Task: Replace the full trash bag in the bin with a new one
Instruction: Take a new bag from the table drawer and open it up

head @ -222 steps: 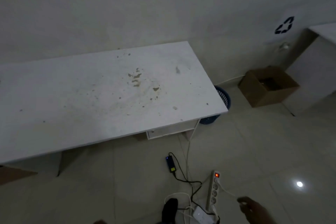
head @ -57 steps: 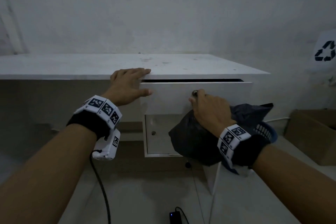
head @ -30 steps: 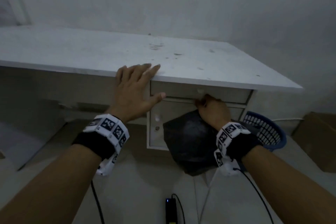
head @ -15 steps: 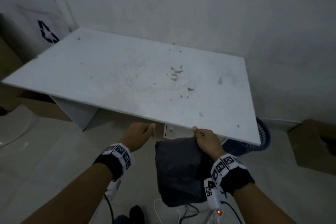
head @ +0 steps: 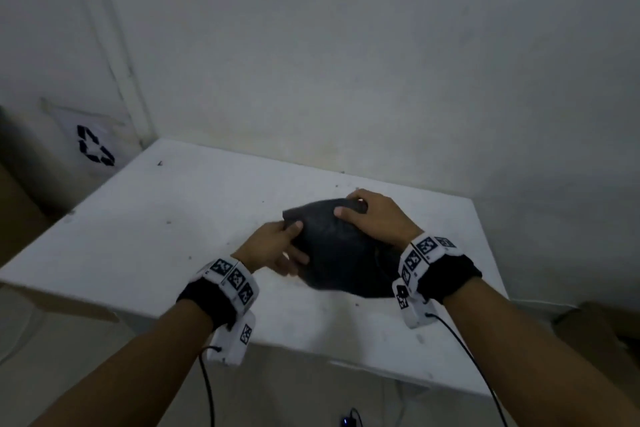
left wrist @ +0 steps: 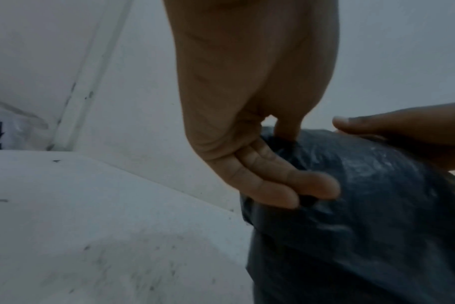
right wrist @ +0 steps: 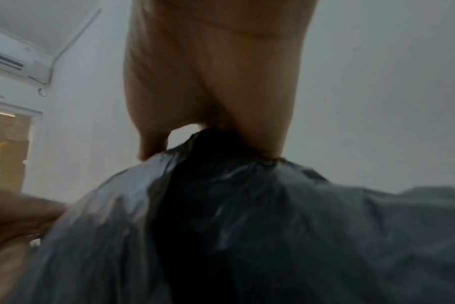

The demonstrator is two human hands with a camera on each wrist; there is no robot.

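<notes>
A black trash bag (head: 341, 251), empty and crumpled, is held just above the white table (head: 156, 239). My left hand (head: 289, 239) pinches its left edge between thumb and fingers; in the left wrist view the fingers (left wrist: 278, 185) curl under the bag (left wrist: 364, 226). My right hand (head: 356, 213) grips the bag's top right corner, thumb on top. The right wrist view shows that hand (right wrist: 210, 142) pinching the gathered plastic (right wrist: 247, 226). The bin is out of view.
The table stands against a white wall. A sheet with a black recycling symbol (head: 94, 150) leans at the left. A cardboard box (head: 602, 329) sits at the right on the floor. Wrist cables hang below the table's front edge.
I have stood up from the drawer below the table. The bag came up from under the tabletop to above it, and my left hand has taken hold of its edge.
</notes>
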